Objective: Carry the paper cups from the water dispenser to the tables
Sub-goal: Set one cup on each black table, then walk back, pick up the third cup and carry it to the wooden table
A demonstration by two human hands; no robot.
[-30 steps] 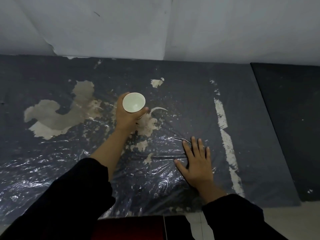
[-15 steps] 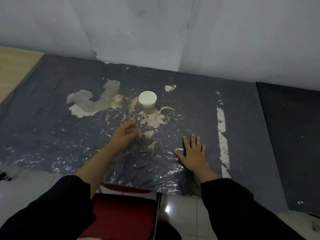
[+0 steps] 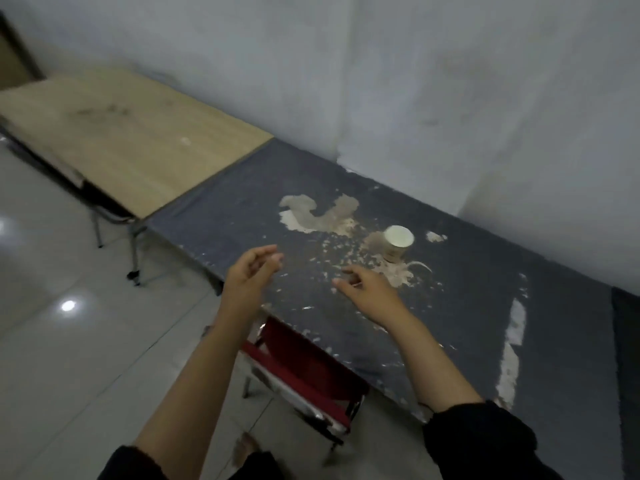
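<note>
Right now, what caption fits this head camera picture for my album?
A paper cup stands upright on the peeling dark table; both empty hands, left hand and right hand, hover nearby.

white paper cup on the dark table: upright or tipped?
Upright. The white paper cup stands on its base on the dark grey worn table, round mouth facing up, neither hand touching it.

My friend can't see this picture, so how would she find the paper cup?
Look at the long dark grey table against the white wall, next to a light wooden table. Near its back edge are pale patches where the dark covering has peeled. The paper cup stands upright at the right end of those patches, the only white round thing on the table, beyond both empty hands.
</note>
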